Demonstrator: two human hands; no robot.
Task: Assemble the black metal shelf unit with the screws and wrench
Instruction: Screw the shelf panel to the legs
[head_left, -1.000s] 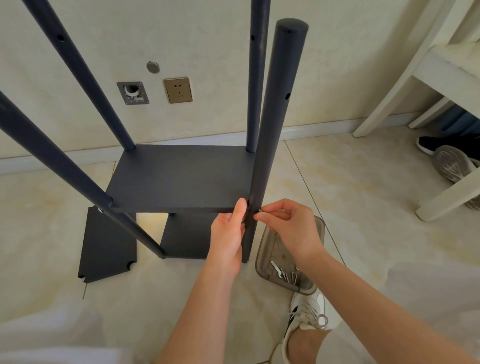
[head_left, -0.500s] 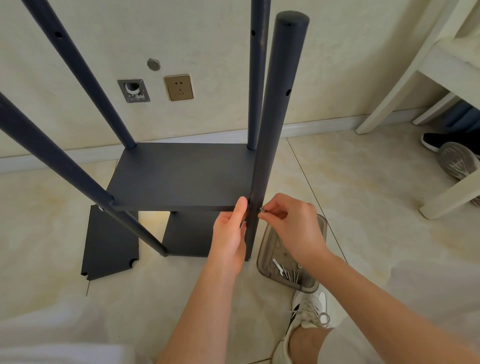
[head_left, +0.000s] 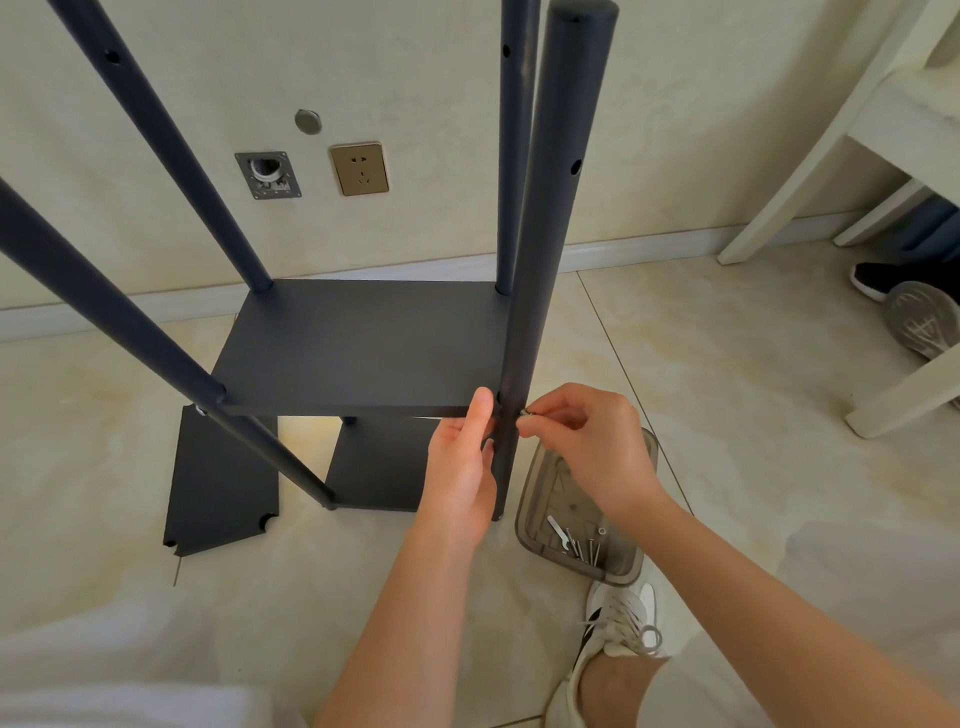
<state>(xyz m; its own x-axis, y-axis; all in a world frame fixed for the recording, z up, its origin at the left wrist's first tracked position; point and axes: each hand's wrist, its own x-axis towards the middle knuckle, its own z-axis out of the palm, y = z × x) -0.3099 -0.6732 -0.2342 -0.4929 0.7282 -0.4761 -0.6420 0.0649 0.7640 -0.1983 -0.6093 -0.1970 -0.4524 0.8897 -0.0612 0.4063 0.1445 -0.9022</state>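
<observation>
The black shelf unit stands on the floor with several upright posts and a black shelf panel (head_left: 358, 348) between them. My left hand (head_left: 462, 467) grips the near right post (head_left: 540, 249) just below the panel's corner, thumb up against the panel edge. My right hand (head_left: 587, 447) pinches a small silver screw (head_left: 523, 412) against the right side of that post at panel height. A lower panel (head_left: 374, 467) sits under the first. A grey plastic tray (head_left: 631, 564) by my foot holds a small wrench (head_left: 557, 530) and several screws (head_left: 587, 551).
A loose black panel (head_left: 223, 483) lies flat on the tiled floor to the left. A white chair (head_left: 852, 171) and shoes (head_left: 914, 306) are at the right. The wall with a socket (head_left: 359, 169) is behind. My sneaker (head_left: 618, 629) is beside the tray.
My right hand has shifted slightly, bringing the screw up against the side of the post. My left hand keeps its grip on the post.
</observation>
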